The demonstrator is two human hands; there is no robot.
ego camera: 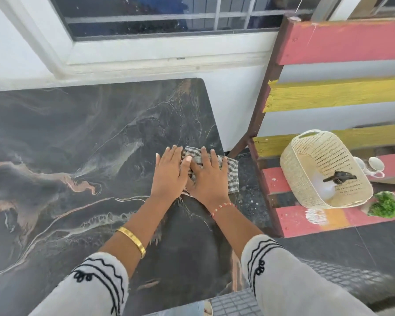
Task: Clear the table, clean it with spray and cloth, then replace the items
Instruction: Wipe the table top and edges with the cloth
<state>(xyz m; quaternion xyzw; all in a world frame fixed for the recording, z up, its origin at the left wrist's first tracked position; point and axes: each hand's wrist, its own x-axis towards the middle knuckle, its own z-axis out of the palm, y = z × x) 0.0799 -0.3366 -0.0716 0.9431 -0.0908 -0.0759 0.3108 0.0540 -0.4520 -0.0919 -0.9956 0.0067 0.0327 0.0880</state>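
Note:
A dark marble-patterned table (78,137) fills the left and middle of the view. Near its right edge lies a grey-and-white striped cloth (232,176), one corner hanging past the edge. My left hand (170,174) and my right hand (209,177) press flat on the cloth side by side, fingers spread and pointing away from me. A white spray bottle with a black trigger head (335,179) lies inside a cream woven basket (292,176) on the bench to the right.
A red-and-yellow slatted wooden bench (342,42) stands right of the table. On it, beside the basket, are white cups (374,166) and a small green plant (385,205). A window and white wall run behind the table. Dark floor tiles lie between table and bench.

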